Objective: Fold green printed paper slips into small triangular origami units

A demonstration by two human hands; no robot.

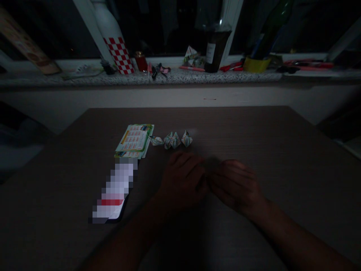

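Both hands are close together over the middle of the table, and the light is dim. My left hand (183,178) has its fingers curled inward, meeting my right hand (237,184), whose fingers are bent together in a pinch. Whatever they hold between the fingertips is too dark and hidden to make out. Just beyond my left hand lies a row of small folded paper pieces, with a pointed paper piece (186,139) at its right end and a flatter paper piece (156,140) at its left. A stack of printed paper sheets (134,137) sits beside the row.
A phone (117,192) with a blurred screen lies left of my hands on the table (239,128). Along the granite windowsill (175,78) stand a red-and-white checked bottle (120,52), a dark cup with a label (216,51), a green bottle (270,26) and several small items.
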